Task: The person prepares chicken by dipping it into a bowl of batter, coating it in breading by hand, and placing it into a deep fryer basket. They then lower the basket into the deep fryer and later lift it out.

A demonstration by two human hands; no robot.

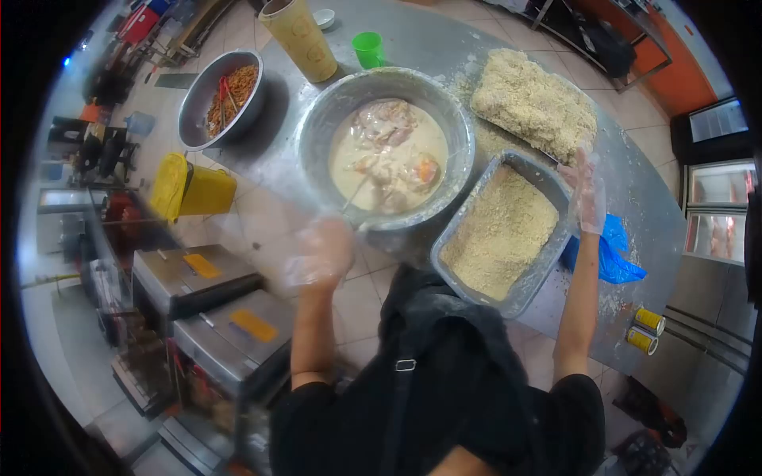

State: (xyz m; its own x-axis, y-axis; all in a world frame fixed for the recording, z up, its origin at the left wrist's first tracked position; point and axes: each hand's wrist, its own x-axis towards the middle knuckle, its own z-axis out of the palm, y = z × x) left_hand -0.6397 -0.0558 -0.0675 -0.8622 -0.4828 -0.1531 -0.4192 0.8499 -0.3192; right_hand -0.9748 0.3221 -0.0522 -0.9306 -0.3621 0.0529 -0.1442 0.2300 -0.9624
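My left hand [321,250], in a clear plastic glove and smeared by motion, is beside the near left rim of a large metal bowl [315,147]. Pale batter [349,166] fills its bottom, with what look like raw meat pieces [386,124] in it and a thin handle leaning at the near side. My right hand [586,194], also gloved, has its fingers stretched out at the right edge of a grey tub [446,266]. Pale crumbly breading [508,226] lies in that tub. Beyond my right fingertips is a heap of clumpy breaded pieces [536,107].
A blue plastic bag [615,255] and two yellow cans [644,332] lie at the table's right. Behind the batter bowl stand a green cup [368,50] and a tall tan container [300,40]. Leftward are a bowl of orange-brown food [254,111], a yellow bin [208,190] and steel appliances [202,278].
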